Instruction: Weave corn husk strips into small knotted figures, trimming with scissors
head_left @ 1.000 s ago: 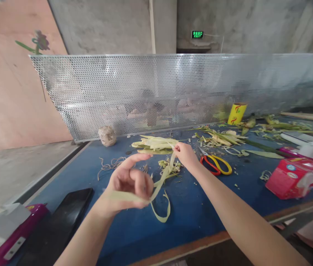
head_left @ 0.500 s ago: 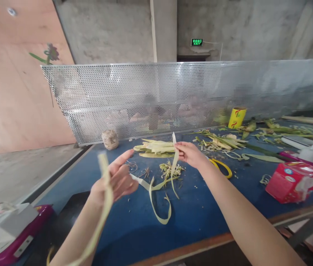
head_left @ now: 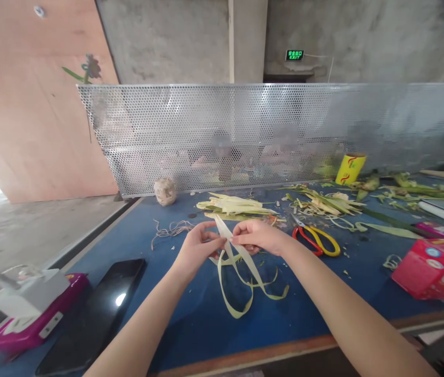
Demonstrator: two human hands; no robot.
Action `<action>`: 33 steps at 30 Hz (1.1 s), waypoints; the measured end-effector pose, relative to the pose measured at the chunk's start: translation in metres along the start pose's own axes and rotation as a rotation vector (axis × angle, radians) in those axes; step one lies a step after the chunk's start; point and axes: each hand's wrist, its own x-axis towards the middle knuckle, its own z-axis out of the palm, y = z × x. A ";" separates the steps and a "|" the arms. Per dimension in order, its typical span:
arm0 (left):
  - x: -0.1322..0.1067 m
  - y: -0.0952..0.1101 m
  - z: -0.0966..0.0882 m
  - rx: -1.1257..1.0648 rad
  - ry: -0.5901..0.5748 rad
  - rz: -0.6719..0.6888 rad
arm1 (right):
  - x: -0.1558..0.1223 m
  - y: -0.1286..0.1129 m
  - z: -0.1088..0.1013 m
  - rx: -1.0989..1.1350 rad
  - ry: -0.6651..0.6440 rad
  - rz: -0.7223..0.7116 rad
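My left hand [head_left: 197, 245] and my right hand [head_left: 259, 236] meet above the middle of the table, fingertips almost touching. Between them they pinch a pale corn husk strip [head_left: 224, 229]; its broad end points up and away from me. Long narrow tails [head_left: 237, 313] curl down over the blue tabletop below, and I cannot tell whether they all belong to one strip. Just beyond the hands lies a stack of pale husks [head_left: 233, 204]. Thin brown strings [head_left: 170, 229] lie left of my left hand. My right hand partly hides what is under it.
Scissors [head_left: 316, 238] with red and yellow handles lie right of my right hand. Husk scraps [head_left: 328, 201], a yellow roll [head_left: 350, 169] and a red packet [head_left: 432, 267] are on the right. A black phone [head_left: 96, 314] and purple power strip [head_left: 41, 319] sit left. A perforated metal screen [head_left: 190, 136] stands behind.
My left hand has come right to the strip beside my right hand and closed on it. The loose strip across my left forearm no longer hangs there. The view has turned slightly left.
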 end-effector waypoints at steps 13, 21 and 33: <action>-0.009 0.007 0.006 -0.063 0.028 0.011 | 0.000 0.000 0.009 -0.174 0.060 0.039; -0.011 0.010 0.006 -0.019 0.025 0.050 | 0.000 0.001 0.008 -0.203 0.040 0.010; -0.008 0.008 0.004 0.075 0.152 0.205 | 0.006 0.007 0.005 -0.174 0.176 -0.124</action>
